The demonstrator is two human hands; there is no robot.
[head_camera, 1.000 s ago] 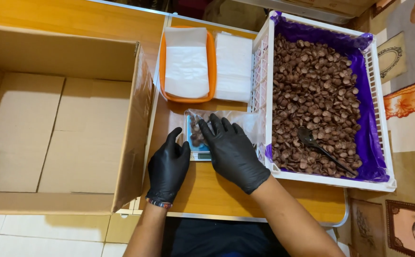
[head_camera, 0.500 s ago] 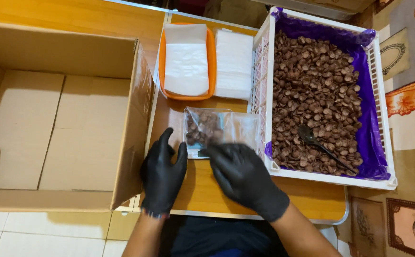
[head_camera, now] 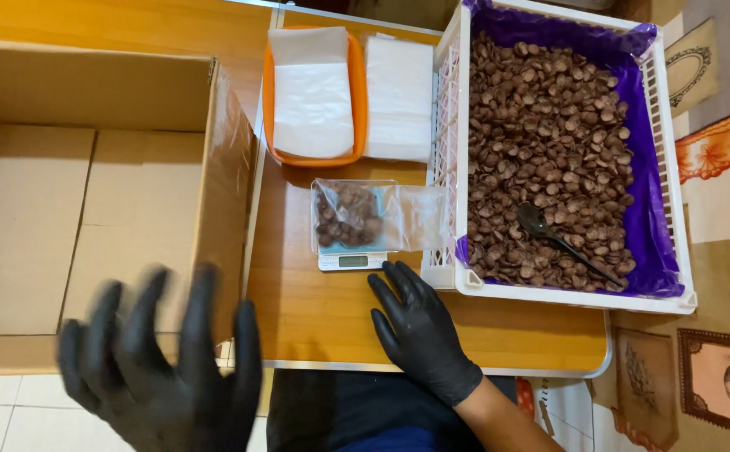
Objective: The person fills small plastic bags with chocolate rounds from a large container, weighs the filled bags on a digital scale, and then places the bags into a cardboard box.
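A clear plastic bag (head_camera: pixel 356 216) partly filled with brown round pieces lies on a small digital scale (head_camera: pixel 352 261) on the wooden table (head_camera: pixel 315 322). My right hand (head_camera: pixel 419 331), in a black glove, rests flat on the table just below the scale, fingers apart and holding nothing. My left hand (head_camera: pixel 164 368), also gloved, is blurred and raised at the lower left near the cardboard box's front edge, fingers spread and empty.
A white crate (head_camera: pixel 566 297) lined with purple plastic holds many brown pieces and a black spoon (head_camera: pixel 561 243). An orange tray (head_camera: pixel 268 100) with white bags and a white stack (head_camera: pixel 398 96) sit behind the scale. A large open cardboard box (head_camera: pixel 89 209) stands at left.
Both hands have left the bag on the scale. The right hand drew back onto the table; the left swung down and left, closer to the camera.
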